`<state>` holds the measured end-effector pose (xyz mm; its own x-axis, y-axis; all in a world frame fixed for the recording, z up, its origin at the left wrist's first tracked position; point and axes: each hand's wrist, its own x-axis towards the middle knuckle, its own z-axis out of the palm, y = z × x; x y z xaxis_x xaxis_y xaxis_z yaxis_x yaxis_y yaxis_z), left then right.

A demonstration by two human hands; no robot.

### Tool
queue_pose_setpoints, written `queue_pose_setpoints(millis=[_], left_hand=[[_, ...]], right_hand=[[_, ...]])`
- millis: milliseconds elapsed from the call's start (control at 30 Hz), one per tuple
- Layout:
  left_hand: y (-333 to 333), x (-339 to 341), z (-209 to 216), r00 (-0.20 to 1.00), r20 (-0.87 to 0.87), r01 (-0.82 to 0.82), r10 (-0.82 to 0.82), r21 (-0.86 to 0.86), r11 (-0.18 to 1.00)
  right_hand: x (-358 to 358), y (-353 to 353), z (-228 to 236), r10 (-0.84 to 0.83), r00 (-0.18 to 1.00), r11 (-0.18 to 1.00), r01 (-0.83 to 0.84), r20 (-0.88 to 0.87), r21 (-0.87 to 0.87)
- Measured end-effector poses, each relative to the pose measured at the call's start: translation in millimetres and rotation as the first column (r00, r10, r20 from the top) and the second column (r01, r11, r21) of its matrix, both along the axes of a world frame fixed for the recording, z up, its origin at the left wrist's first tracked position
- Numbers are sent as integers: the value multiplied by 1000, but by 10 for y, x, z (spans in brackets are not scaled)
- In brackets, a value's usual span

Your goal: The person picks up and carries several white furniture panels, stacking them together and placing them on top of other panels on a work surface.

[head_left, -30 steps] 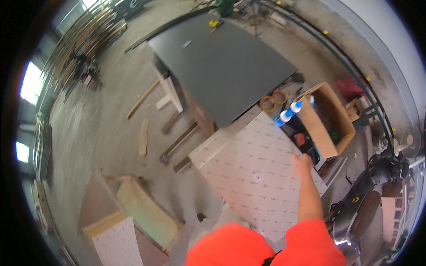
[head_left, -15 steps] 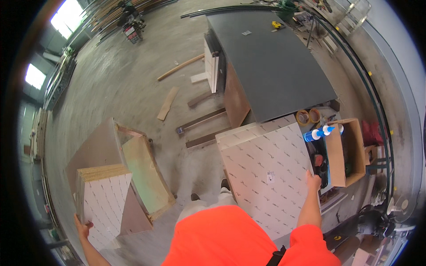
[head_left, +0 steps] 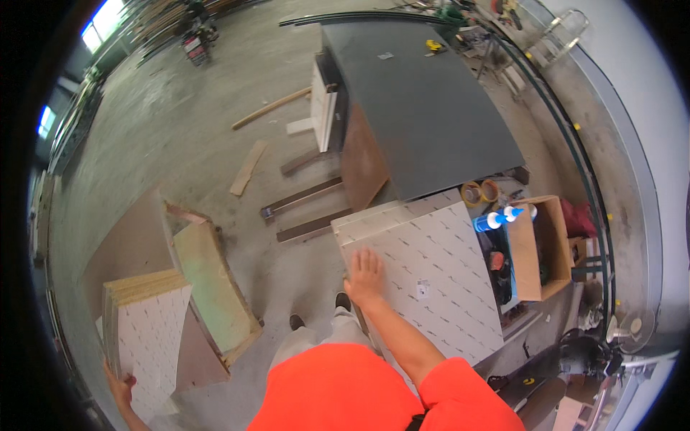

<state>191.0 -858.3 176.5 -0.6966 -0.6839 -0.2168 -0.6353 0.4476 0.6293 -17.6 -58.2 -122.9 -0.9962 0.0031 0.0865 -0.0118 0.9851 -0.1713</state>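
My right hand point(head_left: 366, 276) lies flat, fingers spread, on the left part of the top patterned board point(head_left: 438, 251). That large pale board is stacked on others at the right of my legs and bears a small white label. Out to the left, my left hand point(head_left: 120, 386) is at the outer edge of a leaning stack of patterned boards point(head_left: 154, 334). Its thumb is against the face and its fingers run along the side, partly hidden. The raw yellowish board edges show on top. Behind this stack stands a brown panel piece point(head_left: 136, 237), beside an open wooden frame with a greenish panel point(head_left: 210, 280).
A dark grey table point(head_left: 424, 108) stands ahead, with a yellow tape measure point(head_left: 434, 47) on it. At the right are tape rolls point(head_left: 480, 192), a blue and white bottle point(head_left: 496, 219) and a cardboard box point(head_left: 543, 248). Wooden strips point(head_left: 249, 167) and brown beams point(head_left: 305, 197) lie on the floor.
My right hand has moved from the right edge of the big board leftward onto its face. My left hand stays by the leaning stack. The whole view has shifted slightly.
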Motion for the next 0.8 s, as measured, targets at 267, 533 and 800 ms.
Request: queue_pose_setpoints(millis=[267,533,800], left_hand=[[-245,247,-150,977,155,202,-147,-451,869],[-236,103,-83,978,147,198,-147,-450,871],[-333,-2,-46,991,99,118,-89,-341,933]], right_hand=[[-460,75,-302,43,994,994,-33,-102,105],[-483,84,-224,25,995,997,-18,-98,78],[-252,1540,-276,-480,864,818,379,-151,-434]])
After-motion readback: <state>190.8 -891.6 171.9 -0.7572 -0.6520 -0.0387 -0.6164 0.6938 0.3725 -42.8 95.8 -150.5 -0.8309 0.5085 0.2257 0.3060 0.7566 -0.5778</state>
